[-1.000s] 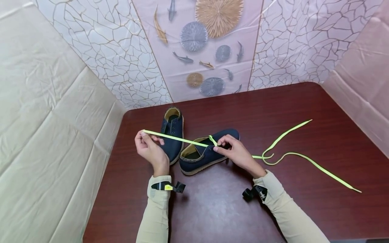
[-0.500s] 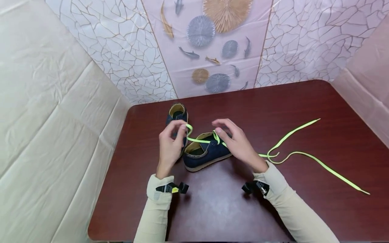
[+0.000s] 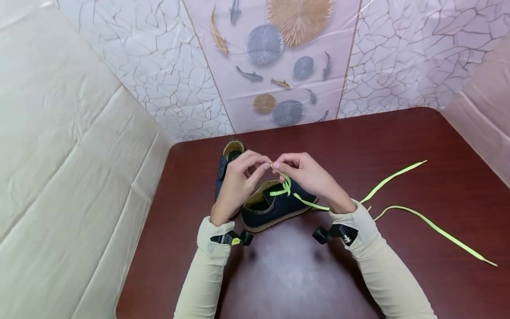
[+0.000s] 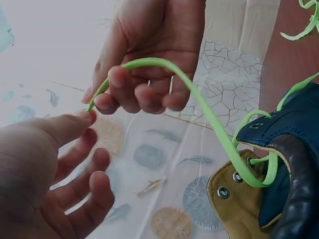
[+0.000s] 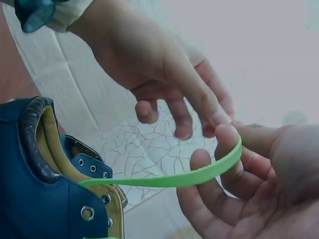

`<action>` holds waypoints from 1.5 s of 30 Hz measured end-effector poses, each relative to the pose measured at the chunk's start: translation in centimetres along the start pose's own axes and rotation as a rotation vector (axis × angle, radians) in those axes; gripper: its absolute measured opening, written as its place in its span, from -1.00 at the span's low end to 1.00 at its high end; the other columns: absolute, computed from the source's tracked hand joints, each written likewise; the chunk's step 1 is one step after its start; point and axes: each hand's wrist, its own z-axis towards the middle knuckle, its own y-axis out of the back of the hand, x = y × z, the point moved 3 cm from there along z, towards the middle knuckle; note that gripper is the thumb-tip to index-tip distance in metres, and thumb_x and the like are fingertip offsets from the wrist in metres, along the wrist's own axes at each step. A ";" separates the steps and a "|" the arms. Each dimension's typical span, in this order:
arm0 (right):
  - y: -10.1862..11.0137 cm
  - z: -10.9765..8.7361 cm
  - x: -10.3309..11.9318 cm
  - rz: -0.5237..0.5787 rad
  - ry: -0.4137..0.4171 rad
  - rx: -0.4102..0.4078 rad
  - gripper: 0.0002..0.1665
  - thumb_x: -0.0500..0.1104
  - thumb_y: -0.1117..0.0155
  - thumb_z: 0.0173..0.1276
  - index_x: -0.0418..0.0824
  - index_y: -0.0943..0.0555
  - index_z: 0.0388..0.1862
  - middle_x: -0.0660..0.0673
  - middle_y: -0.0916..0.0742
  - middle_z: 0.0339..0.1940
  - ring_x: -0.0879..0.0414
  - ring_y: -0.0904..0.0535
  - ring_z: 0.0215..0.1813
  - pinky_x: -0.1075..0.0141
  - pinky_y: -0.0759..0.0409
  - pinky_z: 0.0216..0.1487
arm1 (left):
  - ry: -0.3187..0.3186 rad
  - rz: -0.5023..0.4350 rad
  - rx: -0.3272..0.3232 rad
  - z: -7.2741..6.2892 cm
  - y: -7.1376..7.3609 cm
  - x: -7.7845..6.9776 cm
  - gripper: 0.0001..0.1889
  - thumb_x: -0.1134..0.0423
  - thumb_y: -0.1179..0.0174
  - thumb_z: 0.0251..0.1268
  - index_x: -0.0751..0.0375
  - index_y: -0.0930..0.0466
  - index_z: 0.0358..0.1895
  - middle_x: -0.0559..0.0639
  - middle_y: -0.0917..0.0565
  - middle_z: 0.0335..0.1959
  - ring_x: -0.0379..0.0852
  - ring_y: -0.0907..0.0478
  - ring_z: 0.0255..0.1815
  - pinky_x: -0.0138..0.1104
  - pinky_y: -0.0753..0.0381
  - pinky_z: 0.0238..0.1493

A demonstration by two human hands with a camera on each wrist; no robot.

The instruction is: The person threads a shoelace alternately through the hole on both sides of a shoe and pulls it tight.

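A navy shoe (image 3: 260, 219) with tan lining lies on the table, a neon green shoelace (image 3: 285, 186) running through its eyelets. Above it my left hand (image 3: 241, 181) and right hand (image 3: 312, 177) meet at the lace's end. In the left wrist view, the left thumb and index fingertip (image 4: 82, 119) pinch the lace tip. The right hand (image 5: 279, 169) pinches the lace close by, with the strand lying across its fingers. From there the lace curves down to an eyelet (image 5: 87, 213). A second navy shoe (image 3: 222, 170) stands behind the left hand, partly hidden.
Green lace lengths (image 3: 442, 232) trail over the dark red table (image 3: 279, 283) at right; the right forearm covers where they meet. A patterned sheet (image 3: 295, 88) hangs behind the table, with a plain cream sheet (image 3: 99, 168) at left.
The left hand has come rightward and in with the lace end, so the taut strand now hangs slack. The right hand let go near the eyelets, lifted, and pinches the lace beside the left fingertips.
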 end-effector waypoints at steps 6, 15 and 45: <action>-1.2 -0.2 -1.8 -0.017 -0.075 0.094 -0.77 -0.15 -0.27 0.62 -0.26 -0.73 -0.21 -0.07 -0.60 -0.57 0.11 -0.42 -0.49 0.34 -0.36 -0.35 | 0.075 0.020 0.086 -2.1 -0.8 1.1 -0.89 0.23 -0.28 0.56 0.07 -0.79 -0.05 -0.11 -0.74 -0.18 -0.24 -0.63 -0.30 -0.35 -0.64 -0.26; -1.1 0.1 -3.8 -0.209 -0.142 0.139 -0.77 -0.27 -0.19 0.60 -0.34 -0.76 -0.12 -0.06 -0.65 -0.55 0.14 -0.46 -0.49 0.34 -0.40 -0.38 | 0.334 0.183 0.407 -1.5 -1.5 3.7 -0.76 0.07 -0.29 0.56 0.07 -0.76 0.09 -0.15 -0.79 -0.11 -0.26 -0.65 -0.28 -0.30 -0.65 -0.17; -2.8 1.6 -4.6 -0.456 -0.130 0.030 -0.76 -0.26 -0.25 0.51 -0.18 -0.82 -0.29 0.01 -0.81 -0.34 0.19 -0.48 -0.43 0.31 -0.40 -0.30 | 0.386 0.135 0.433 0.3 -1.3 6.1 -0.81 0.15 -0.28 0.56 0.11 -0.86 -0.14 -0.11 -0.71 -0.49 -0.21 -0.42 -0.62 -0.36 -0.36 -0.46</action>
